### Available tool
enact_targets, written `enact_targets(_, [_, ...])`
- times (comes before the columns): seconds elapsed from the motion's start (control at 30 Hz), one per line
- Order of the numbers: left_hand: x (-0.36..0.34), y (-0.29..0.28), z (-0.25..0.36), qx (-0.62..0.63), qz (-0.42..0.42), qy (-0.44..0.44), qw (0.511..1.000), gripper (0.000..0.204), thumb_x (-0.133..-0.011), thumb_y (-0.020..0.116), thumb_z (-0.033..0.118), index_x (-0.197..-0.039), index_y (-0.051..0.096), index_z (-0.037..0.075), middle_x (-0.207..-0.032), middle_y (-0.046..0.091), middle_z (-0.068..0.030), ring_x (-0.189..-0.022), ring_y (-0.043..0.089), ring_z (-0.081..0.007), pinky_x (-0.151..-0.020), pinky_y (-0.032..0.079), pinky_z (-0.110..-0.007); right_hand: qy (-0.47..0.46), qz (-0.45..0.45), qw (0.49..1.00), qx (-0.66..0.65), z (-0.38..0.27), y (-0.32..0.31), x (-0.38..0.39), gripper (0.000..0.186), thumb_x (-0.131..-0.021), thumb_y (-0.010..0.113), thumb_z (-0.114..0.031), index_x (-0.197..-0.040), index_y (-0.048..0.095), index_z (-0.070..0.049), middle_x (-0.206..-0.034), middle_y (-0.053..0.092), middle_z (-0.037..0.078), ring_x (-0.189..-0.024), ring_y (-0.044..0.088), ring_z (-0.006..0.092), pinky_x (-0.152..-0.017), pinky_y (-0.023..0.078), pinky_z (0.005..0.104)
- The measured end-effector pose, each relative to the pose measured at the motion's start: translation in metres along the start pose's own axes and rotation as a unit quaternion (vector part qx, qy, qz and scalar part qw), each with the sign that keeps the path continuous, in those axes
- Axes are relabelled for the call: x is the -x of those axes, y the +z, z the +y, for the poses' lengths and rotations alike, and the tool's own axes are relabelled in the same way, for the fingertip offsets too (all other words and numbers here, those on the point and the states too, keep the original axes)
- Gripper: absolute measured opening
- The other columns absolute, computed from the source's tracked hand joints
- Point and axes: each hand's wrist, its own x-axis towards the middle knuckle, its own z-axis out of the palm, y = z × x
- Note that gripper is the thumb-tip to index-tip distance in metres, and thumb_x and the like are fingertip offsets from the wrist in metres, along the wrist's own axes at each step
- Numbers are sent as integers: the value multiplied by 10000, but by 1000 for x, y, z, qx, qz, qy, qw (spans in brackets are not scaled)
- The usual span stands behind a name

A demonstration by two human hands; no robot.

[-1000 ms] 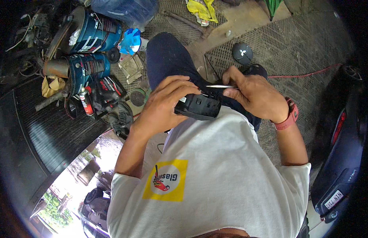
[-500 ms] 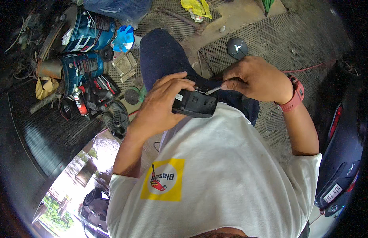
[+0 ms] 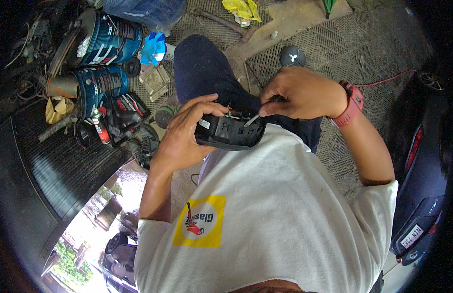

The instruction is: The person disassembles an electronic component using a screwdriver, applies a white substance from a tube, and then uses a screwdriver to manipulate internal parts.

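My left hand (image 3: 181, 131) grips a black plastic housing (image 3: 229, 133) by its left end, fingers over the far rim and thumb side beneath. The housing is tilted so that its open, ribbed inside shows, with a white label and some small parts along the far side. In the fingers of my right hand (image 3: 304, 93) is a thin grey metal tool (image 3: 252, 120), its tip down at the right part of the housing. The tool's other end is hidden in the hand. Both hands are over my lap, by dark trousers (image 3: 199, 68).
At the left stand two blue pails (image 3: 114, 39), a red and white spray can (image 3: 100, 128), a black tool case (image 3: 126, 112) and a dark shoe (image 3: 144, 146). A black round cap (image 3: 291, 56) lies beyond my right hand. A dark car (image 3: 416, 200) is at the right.
The housing has moved slightly left and tipped, so more of its inside shows. My right hand has shifted left with the tool, whose tip is now lower at the housing.
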Motion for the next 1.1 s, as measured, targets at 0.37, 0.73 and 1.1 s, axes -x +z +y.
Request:
enact_targets(0.37, [6, 7, -7, 13, 10, 22, 1000, 585, -705, 987, 45, -1197, 676, 106, -1314, 818, -92, -1438, 674, -375, -1200, 520, -509, -8, -97, 994, 43, -4, -15, -39, 261, -981, 836, -322, -1009, 848, -63, -893, 790, 178, -878, 764, 398, -785, 562, 498])
enact_targets(0.73, [8, 13, -15, -6, 41, 51, 998, 547, -735, 959, 100, -1216, 699, 102, -1266, 829, -66, -1381, 713, -362, -1161, 543, -491, -3, -111, 988, 106, -19, -19, -47, 328, -933, 864, -391, -974, 849, -66, -950, 802, 193, -997, 773, 431, -851, 601, 531])
enact_targets(1.1, [14, 23, -20, -9, 80, 72, 994, 540, -719, 945, 86, -1200, 700, 99, -1269, 830, -71, -1362, 722, -371, -1119, 541, -506, -23, -133, 968, 209, -37, -19, -59, 257, -897, 881, -334, -963, 852, -87, -931, 803, 125, -1009, 770, 387, -870, 585, 514])
